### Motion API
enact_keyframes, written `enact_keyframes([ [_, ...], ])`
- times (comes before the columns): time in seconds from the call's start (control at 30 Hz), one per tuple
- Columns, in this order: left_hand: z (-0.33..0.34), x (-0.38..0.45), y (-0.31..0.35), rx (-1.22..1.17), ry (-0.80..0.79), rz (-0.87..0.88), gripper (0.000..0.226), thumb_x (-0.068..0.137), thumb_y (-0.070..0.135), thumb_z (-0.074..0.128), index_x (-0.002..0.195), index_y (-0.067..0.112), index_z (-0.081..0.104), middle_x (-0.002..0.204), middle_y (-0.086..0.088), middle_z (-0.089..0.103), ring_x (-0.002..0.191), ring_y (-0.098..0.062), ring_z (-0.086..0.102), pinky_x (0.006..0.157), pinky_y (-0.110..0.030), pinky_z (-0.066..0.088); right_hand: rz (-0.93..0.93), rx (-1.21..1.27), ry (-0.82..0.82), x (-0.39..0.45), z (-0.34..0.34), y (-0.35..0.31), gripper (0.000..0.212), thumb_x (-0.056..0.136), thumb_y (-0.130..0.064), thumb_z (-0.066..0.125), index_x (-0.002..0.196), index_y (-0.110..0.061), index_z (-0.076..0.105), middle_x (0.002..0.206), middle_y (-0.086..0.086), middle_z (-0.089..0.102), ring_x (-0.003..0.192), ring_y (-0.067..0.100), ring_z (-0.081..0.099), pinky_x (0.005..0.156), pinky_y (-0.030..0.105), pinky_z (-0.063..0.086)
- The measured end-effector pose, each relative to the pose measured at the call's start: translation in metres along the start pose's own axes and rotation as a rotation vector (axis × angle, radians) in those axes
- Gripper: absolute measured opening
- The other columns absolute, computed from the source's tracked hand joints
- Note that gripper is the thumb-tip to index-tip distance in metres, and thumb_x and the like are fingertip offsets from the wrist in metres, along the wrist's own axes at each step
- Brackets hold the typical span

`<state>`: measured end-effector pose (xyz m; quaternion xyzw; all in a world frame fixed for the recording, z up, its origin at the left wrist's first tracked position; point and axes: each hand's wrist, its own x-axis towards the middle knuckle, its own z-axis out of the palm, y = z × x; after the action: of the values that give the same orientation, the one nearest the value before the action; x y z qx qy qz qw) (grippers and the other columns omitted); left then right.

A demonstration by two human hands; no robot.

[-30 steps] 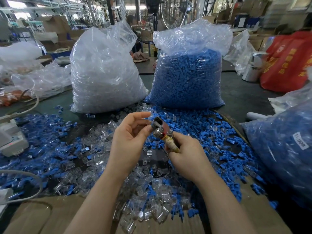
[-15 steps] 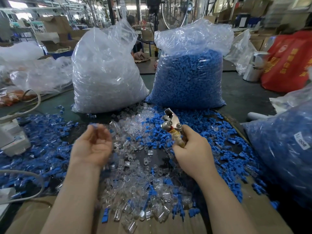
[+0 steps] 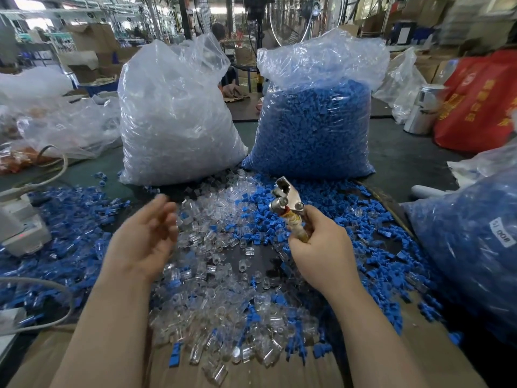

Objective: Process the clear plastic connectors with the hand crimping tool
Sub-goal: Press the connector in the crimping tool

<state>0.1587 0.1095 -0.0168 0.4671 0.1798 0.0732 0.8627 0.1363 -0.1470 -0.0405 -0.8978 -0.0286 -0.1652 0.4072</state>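
A loose heap of clear plastic connectors [image 3: 221,275] covers the table in front of me, mixed with small blue plastic parts [image 3: 313,219]. My right hand [image 3: 321,250] grips the taped handle of the metal hand crimping tool [image 3: 285,200], whose silver jaws point up and away. My left hand [image 3: 142,239] hovers over the left side of the heap, palm turned inward, fingers relaxed and blurred, with nothing visibly held.
A tall bag of clear connectors [image 3: 173,119] and a tall bag of blue parts [image 3: 316,119] stand behind the heap. Another bag of blue parts [image 3: 472,247] lies at right. A white device [image 3: 19,228] with cables sits at left. Cardboard [image 3: 349,371] lies at the near edge.
My left hand left the tool's jaws, swung out to the left, and has come back toward the middle of the heap. The tool in my right hand tilted slightly more upright.
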Motion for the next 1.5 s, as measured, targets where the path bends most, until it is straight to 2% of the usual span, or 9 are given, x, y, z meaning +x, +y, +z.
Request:
enact_keyframes([
  [0.13, 0.029, -0.021, -0.014, 0.924, -0.373, 0.109, 0.015, 0.080, 0.022, 0.074, 0.095, 0.022, 0.072, 0.081, 0.010, 0.074, 0.066, -0.001, 0.065, 0.064, -0.018, 0.047, 0.025, -0.056, 0.001, 0.002, -0.001, 0.002, 0.008, 0.081, -0.025, 0.059, 0.080, -0.029, 0.051, 0.061, -0.007, 0.055, 0.055, 0.015, 0.050, 0.048, 0.035, 0.037],
  [0.3, 0.046, -0.028, -0.043, 1.304, -0.470, 0.278, 0.012, 0.091, 0.023, 0.068, 0.099, 0.032, 0.068, 0.093, 0.016, 0.069, 0.081, 0.002, 0.064, 0.075, -0.011, 0.049, 0.060, -0.142, 0.000, 0.003, 0.000, 0.002, 0.013, 0.084, -0.028, 0.060, 0.082, -0.033, 0.048, 0.066, -0.008, 0.058, 0.060, 0.012, 0.052, 0.047, 0.029, 0.031],
  [0.4, 0.051, -0.024, -0.062, 1.549, -0.451, 0.507, 0.036, 0.098, 0.030, 0.057, 0.133, 0.038, 0.053, 0.135, 0.018, 0.049, 0.125, -0.005, 0.046, 0.113, -0.037, 0.033, 0.086, -0.141, 0.034, 0.003, 0.000, 0.003, 0.019, 0.084, -0.027, 0.060, 0.073, -0.030, 0.045, 0.062, -0.006, 0.056, 0.058, 0.013, 0.050, 0.047, 0.029, 0.027],
  [0.53, 0.048, -0.018, -0.076, 1.860, -0.498, 0.507, 0.059, 0.100, 0.036, 0.048, 0.153, 0.039, 0.023, 0.160, 0.014, 0.021, 0.147, -0.015, 0.017, 0.119, -0.049, 0.010, 0.094, -0.169, 0.037, 0.002, 0.001, 0.003, 0.019, 0.085, -0.027, 0.059, 0.073, -0.029, 0.046, 0.062, -0.006, 0.056, 0.057, 0.014, 0.050, 0.047, 0.028, 0.026],
  [0.77, 0.045, -0.018, -0.067, 1.602, -0.466, 0.528, 0.033, 0.083, 0.039, 0.072, 0.107, 0.047, 0.050, 0.110, 0.022, 0.054, 0.113, -0.007, 0.043, 0.091, -0.032, 0.022, 0.122, -0.179, 0.023, 0.004, 0.001, 0.004, 0.016, 0.086, -0.030, 0.059, 0.075, -0.029, 0.047, 0.062, -0.007, 0.056, 0.058, 0.013, 0.051, 0.047, 0.028, 0.027],
  [0.9, 0.047, -0.023, -0.065, 1.647, -0.463, 0.513, 0.040, 0.082, 0.037, 0.073, 0.110, 0.050, 0.047, 0.112, 0.019, 0.046, 0.110, -0.007, 0.037, 0.093, -0.031, 0.019, 0.128, -0.178, 0.035, 0.003, 0.002, 0.004, 0.019, 0.085, -0.028, 0.059, 0.072, -0.028, 0.046, 0.061, -0.007, 0.056, 0.056, 0.012, 0.050, 0.046, 0.028, 0.026],
  [1.1, 0.050, -0.028, -0.065, 1.653, -0.500, 0.557, 0.018, 0.084, 0.044, 0.069, 0.086, 0.049, 0.052, 0.106, 0.017, 0.043, 0.106, -0.007, 0.034, 0.090, -0.029, 0.014, 0.129, -0.180, 0.042, 0.004, 0.002, 0.004, 0.018, 0.084, -0.028, 0.059, 0.072, -0.028, 0.046, 0.061, -0.007, 0.056, 0.057, 0.012, 0.050, 0.046, 0.028, 0.026],
  [1.33, 0.056, -0.029, -0.073, 1.837, -0.440, 0.638, 0.016, 0.087, 0.050, 0.066, 0.100, 0.042, 0.068, 0.097, 0.016, 0.044, 0.101, -0.010, 0.039, 0.086, -0.032, 0.020, 0.108, -0.179, 0.022, 0.004, 0.004, 0.006, 0.014, 0.085, -0.030, 0.058, 0.075, -0.026, 0.049, 0.063, -0.006, 0.057, 0.058, 0.014, 0.051, 0.046, 0.029, 0.027],
  [1.5, 0.057, -0.032, -0.071, 1.443, -0.375, 0.597, 0.014, 0.087, 0.031, 0.071, 0.082, 0.037, 0.059, 0.091, 0.017, 0.060, 0.082, 0.004, 0.055, 0.083, -0.017, 0.042, 0.098, -0.110, -0.005, 0.004, 0.004, 0.005, 0.008, 0.083, -0.032, 0.060, 0.079, -0.027, 0.054, 0.067, -0.008, 0.060, 0.062, 0.013, 0.055, 0.048, 0.031, 0.039],
])
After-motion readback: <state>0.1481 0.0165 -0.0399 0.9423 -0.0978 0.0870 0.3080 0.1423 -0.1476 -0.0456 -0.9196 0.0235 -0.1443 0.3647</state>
